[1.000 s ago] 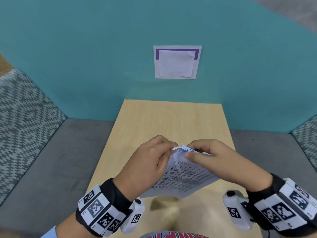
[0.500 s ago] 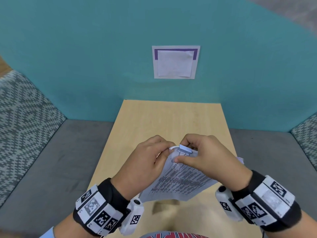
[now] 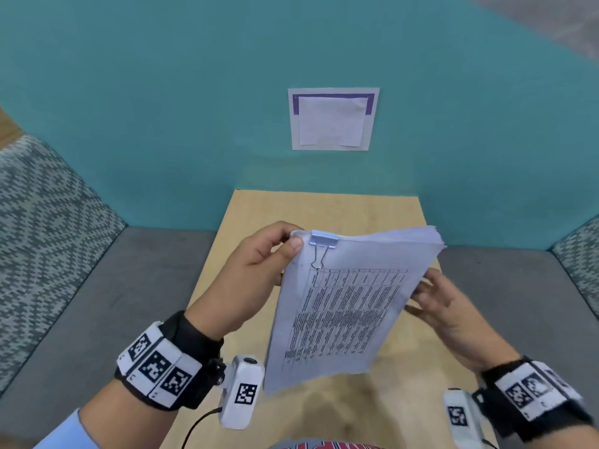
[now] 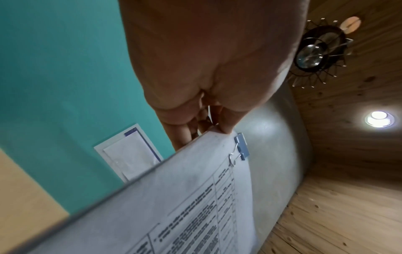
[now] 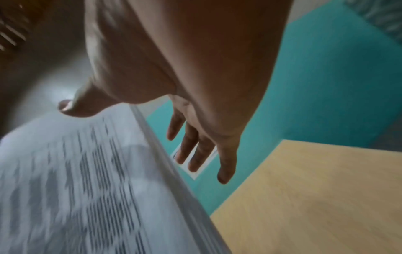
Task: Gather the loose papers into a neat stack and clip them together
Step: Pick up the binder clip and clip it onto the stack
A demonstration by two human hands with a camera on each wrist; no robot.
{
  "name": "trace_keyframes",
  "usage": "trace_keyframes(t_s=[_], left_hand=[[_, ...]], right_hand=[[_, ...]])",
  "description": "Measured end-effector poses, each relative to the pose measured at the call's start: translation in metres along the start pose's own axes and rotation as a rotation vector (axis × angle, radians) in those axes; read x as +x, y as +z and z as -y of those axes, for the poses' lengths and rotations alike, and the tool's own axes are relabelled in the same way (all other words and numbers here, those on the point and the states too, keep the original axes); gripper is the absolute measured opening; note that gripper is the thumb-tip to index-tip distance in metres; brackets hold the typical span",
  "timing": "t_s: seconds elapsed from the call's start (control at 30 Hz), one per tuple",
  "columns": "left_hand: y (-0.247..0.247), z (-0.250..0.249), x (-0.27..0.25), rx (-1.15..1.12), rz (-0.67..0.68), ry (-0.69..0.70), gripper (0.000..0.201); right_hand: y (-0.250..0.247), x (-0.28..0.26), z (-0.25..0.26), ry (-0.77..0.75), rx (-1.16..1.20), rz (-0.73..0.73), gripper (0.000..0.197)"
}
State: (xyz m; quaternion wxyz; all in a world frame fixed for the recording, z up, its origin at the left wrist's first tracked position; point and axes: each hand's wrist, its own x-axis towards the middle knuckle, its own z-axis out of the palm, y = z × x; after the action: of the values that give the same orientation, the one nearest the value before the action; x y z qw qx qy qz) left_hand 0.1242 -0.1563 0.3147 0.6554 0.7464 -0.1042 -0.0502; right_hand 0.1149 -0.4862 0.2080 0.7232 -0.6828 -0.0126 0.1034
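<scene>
A stack of printed papers [image 3: 343,306] hangs tilted above the table, with a silver-blue binder clip [image 3: 322,243] clamped on its top edge near the left corner. My left hand [image 3: 259,264] pinches that top left corner, thumb on the front sheet. In the left wrist view the clip [image 4: 241,148] sits just past my thumb on the papers [image 4: 174,206]. My right hand [image 3: 444,309] is beside the stack's right edge with straight, spread fingers. In the right wrist view its fingers [image 5: 195,151] lie behind the papers [image 5: 76,180] and the thumb is over the front.
A light wooden table [image 3: 324,209] runs from me to the teal wall [image 3: 162,108]. A white sheet with a purple band [image 3: 334,119] is stuck on that wall. Grey seating with patterned cushions [image 3: 48,205] flanks the table on both sides.
My right hand has left the clip and moved to the stack's right edge with fingers spread. The stack has swung upright, held at the corner by my left hand, with the clip in place.
</scene>
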Motion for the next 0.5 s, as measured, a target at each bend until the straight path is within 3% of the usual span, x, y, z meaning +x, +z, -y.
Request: trace_keyframes(t_s=[0.07,0.17,0.3,0.4,0.5], left_hand=[[-0.003,0.002,0.008,-0.034,0.018,-0.03,0.021],[-0.01,0.013,0.021,-0.079,0.021,-0.074,0.022],[-0.018,0.034,0.037,-0.22,-0.087,-0.163,0.025],[-0.019,0.062,0.042,-0.395,-0.199,-0.264,0.029],[-0.012,0.115,0.029,-0.371,-0.063,-0.394,0.041]], right_hand=[[0.019,0.005,-0.014,0.039,0.012,0.089,0.056],[0.039,0.013,-0.029,0.122,0.015,0.077,0.053],[0.043,0.012,-0.051,0.255,0.116,0.073,0.065],[0.05,0.01,-0.057,0.305,0.15,0.066,0.043],[0.058,0.017,-0.067,0.28,0.206,-0.029,0.035]])
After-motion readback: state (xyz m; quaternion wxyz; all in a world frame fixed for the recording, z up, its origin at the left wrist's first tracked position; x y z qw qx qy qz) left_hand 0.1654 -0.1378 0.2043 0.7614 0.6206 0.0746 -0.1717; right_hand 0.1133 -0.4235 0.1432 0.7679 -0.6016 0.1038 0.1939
